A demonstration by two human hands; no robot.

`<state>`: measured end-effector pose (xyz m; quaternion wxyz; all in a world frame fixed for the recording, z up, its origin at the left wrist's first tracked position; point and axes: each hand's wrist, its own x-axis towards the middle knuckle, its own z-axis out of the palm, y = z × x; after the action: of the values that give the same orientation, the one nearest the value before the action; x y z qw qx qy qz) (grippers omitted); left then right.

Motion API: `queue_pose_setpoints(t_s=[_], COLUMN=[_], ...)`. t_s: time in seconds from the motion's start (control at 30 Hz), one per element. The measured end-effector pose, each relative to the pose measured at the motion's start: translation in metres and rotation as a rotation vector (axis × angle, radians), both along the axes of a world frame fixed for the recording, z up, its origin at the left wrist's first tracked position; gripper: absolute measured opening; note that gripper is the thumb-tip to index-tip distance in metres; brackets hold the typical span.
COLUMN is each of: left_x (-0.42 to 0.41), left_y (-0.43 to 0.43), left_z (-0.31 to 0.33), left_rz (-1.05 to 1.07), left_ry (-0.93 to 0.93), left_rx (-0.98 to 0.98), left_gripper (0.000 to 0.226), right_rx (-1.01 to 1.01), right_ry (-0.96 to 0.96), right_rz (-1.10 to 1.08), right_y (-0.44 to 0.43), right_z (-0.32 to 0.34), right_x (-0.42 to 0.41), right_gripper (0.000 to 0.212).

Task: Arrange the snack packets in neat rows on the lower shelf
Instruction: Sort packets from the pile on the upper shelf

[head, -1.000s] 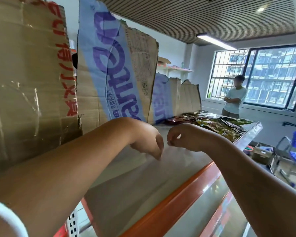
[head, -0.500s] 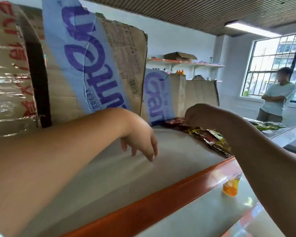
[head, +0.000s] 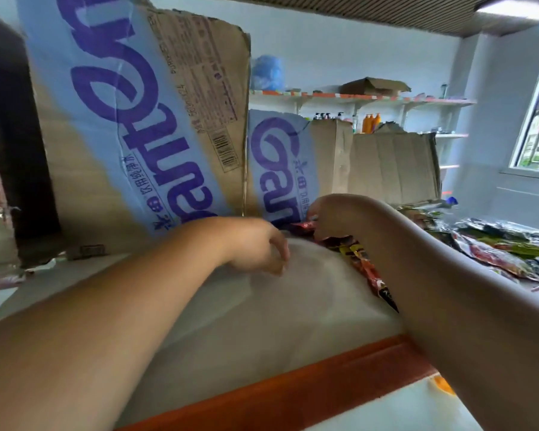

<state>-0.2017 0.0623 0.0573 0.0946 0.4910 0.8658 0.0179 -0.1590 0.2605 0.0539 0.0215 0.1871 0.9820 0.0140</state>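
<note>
Your L hand (head: pixel 259 250) hangs at centre frame, just above the bare grey shelf (head: pixel 262 321), fingers loosely curled, nothing in it. Your R hand (head: pixel 333 216) is just right of it & a bit higher in frame, wrist bent, fingers curled down at the far end of a line of red snack packets (head: pixel 360 259). Fingertips are hidden behind the hand, so can't tell if you're pinching a packet or only touching it. Hands are apart but near each other. The red line runs from under your R hand toward lower right, along your R forearm; L hand is just left of it, not touching. A loose heap of packets (head: pixel 495 244), green & red, lies at frame right, past your R arm. Cardboard sheets (head: pixel 137 119) stand along the shelf's back, upper left to centre. The orange shelf edge (head: pixel 293 396) crosses the bottom.
</note>
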Motion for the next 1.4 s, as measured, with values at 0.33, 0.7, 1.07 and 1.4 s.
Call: queue_pose_setpoints(t_s=[0.33, 0.7, 1.07, 1.4], left_x=[-0.012, -0.017, -0.014, -0.010], left_y=[-0.008, -0.016, -0.014, -0.013], left_z=[-0.009, -0.009, -0.010, -0.007], left_rz=[0.057, 0.131, 0.152, 0.222], left_ry=[0.083, 0.060, 0.086, 0.077], left_rx=[0.222, 0.128, 0.099, 0.049], left_gripper=[0.016, 0.025, 0.029, 0.048], right_rx=[0.021, -0.006, -0.200, -0.058], right_ry=[0.120, -0.005, 0.148, -0.107], right_rz=[0.170, 0.040, 0.201, 0.268], right_y=[-0.023, -0.012, -0.021, -0.045], right_z=[0.002, 0.007, 0.005, 0.008], right_x=[0.004, 0.020, 0.020, 0.020], right_gripper=[0.028, 0.024, 0.019, 0.058])
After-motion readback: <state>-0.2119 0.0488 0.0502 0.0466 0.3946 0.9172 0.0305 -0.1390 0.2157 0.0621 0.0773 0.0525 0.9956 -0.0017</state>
